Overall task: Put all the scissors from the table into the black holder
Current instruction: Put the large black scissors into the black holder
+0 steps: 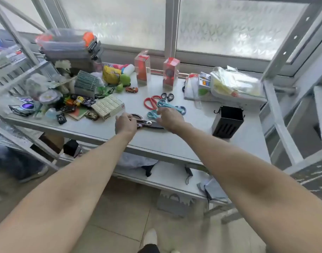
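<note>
Scissors [149, 123] lie between both hands' fingers [161, 114], touching.

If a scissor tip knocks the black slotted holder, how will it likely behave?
The tall, narrow black slotted metal holder looks empty and thin-walled, so probably light; it may slide or tip on the smooth grey table. It looks rigid and shouldn't dent.

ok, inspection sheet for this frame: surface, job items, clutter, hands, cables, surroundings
Surface: grey table, near edge bare.
Job's things: red scissors, black-handled scissors, teal scissors and dark scissors lie flat; black holder upright, right of them, contents hidden.
Clutter: toy cars, boxes, bags at left and rear.
Grippers: left hand on dark scissors' handle; right hand over its blade, grip unclear.
Cables: nothing seen.
Surroundings: frosted window, metal shelving.
</note>
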Demonstrator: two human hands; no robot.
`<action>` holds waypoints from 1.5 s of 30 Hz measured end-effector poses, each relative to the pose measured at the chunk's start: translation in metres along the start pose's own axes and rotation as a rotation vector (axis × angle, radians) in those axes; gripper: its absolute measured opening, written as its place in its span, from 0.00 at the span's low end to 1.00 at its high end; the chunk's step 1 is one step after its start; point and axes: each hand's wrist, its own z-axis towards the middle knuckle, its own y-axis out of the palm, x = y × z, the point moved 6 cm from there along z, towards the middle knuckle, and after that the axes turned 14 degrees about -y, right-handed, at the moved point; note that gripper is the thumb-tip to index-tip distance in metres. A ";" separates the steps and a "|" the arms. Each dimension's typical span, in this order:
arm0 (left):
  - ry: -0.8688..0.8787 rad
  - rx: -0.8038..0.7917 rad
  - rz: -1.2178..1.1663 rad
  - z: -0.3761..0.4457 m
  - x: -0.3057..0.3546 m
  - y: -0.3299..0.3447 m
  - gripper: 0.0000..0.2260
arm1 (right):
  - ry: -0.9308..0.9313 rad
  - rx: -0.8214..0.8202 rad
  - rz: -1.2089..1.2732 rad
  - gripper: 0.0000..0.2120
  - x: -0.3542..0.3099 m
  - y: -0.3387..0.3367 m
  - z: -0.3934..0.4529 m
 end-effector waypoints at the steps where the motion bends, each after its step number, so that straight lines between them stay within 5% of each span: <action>1: -0.045 0.057 0.026 0.005 -0.003 -0.008 0.14 | -0.017 -0.008 -0.017 0.14 -0.005 0.004 0.004; 5: -0.203 0.074 0.050 0.033 -0.020 -0.015 0.19 | -0.116 -0.063 -0.144 0.15 -0.020 0.027 0.027; 15: -0.140 -0.051 0.112 0.069 -0.024 -0.001 0.18 | -0.073 -0.176 -0.304 0.14 -0.038 0.057 0.054; 19: -0.199 -0.126 -0.044 0.083 -0.029 0.001 0.04 | 0.008 -0.171 -0.216 0.14 -0.032 0.064 0.052; 25: -0.152 -0.339 -0.257 0.072 -0.018 0.003 0.07 | -0.038 -0.097 -0.166 0.12 -0.024 0.050 0.038; 37: 0.056 -0.880 -0.850 -0.014 0.136 0.005 0.13 | 0.048 0.484 0.047 0.18 0.025 -0.077 -0.005; 42: 0.123 -0.894 -0.524 -0.054 0.154 0.061 0.11 | 0.142 0.766 0.186 0.11 0.066 -0.147 -0.051; 45: 0.311 -0.900 -0.193 -0.089 0.156 0.099 0.20 | 0.182 0.854 0.194 0.12 0.087 -0.177 -0.085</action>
